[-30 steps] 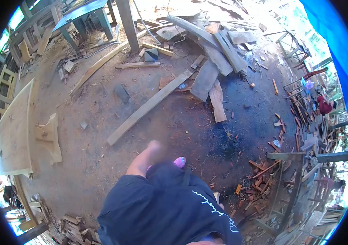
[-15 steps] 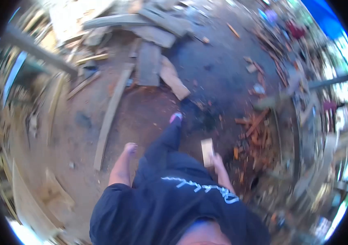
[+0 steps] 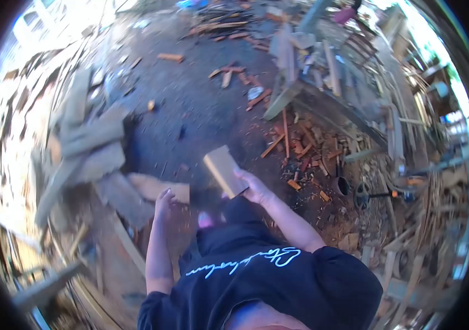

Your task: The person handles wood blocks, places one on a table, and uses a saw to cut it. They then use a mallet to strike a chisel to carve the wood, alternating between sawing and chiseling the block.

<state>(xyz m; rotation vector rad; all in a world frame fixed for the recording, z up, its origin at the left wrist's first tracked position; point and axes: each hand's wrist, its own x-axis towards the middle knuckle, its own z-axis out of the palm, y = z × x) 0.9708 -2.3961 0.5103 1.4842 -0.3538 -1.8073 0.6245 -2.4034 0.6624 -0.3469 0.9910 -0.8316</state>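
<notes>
My right hand point(image 3: 252, 187) is closed around a short wooden block point(image 3: 224, 169), pale tan with squared edges. The block is tilted in front of my body, its far end pointing up and to the left. To the left, my left hand point(image 3: 165, 202) hangs in the air with loosely bent fingers slightly apart and nothing visible in it. In the view it overlaps a light wooden board point(image 3: 149, 188) on the ground, whose end shows beside my fingers.
Grey planks point(image 3: 88, 157) are piled on the left. A wooden bench point(image 3: 333, 102) with cluttered wood stands at the upper right. Reddish wood offcuts point(image 3: 306, 140) litter the ground below it. Dark bare ground point(image 3: 174, 110) runs ahead. Stacked timber lines both sides.
My view has turned to the right, so the planks now lie further left and the bench is closer. Both hands have risen, and the block in my right hand has come up before me.
</notes>
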